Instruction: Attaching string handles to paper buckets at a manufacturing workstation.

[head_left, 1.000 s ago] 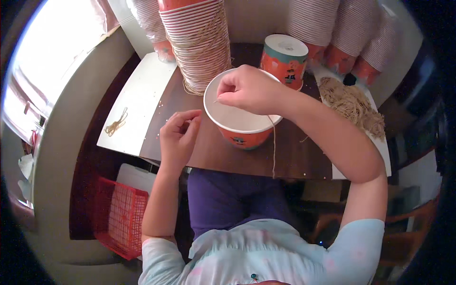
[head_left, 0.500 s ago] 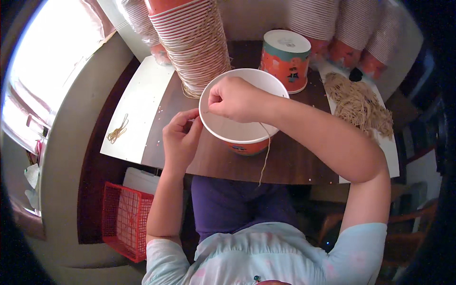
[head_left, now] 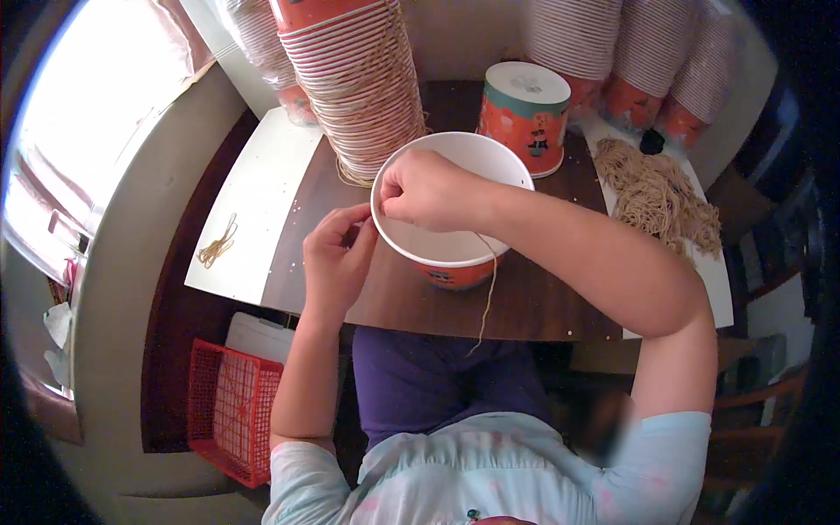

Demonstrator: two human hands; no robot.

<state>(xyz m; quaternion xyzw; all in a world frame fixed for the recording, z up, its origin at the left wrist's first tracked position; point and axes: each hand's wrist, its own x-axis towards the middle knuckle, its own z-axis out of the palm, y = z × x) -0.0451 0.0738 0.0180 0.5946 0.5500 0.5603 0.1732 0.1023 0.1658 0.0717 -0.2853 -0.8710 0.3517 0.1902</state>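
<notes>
Right hand (head_left: 429, 191): reaching into the open bucket (head_left: 442, 247), fingers curled together near its left inner wall; whether they pinch a cord end cannot be told.
Left hand (head_left: 337, 249): at the open bucket's left rim, thumb and forefinger drawn close; whether they grasp anything is hidden.
Open bucket: upright on the tabletop (head_left: 542, 293), between the forearms.
Cord (head_left: 489, 302): one strand emerging below the right wrist, crossing the open bucket's front-right rim and dangling past the tabletop's edge; tail loose, no knot visible, so this bucket seems only partly strung.
Bucket stack (head_left: 359, 87): behind and left of the open bucket, cords among its rims; these look already done.
Upturned bucket (head_left: 525, 122): behind and right of the open bucket, no cord showing.
Cord heap (head_left: 661, 197): well right of the open bucket, plenty apparently unused.
</notes>
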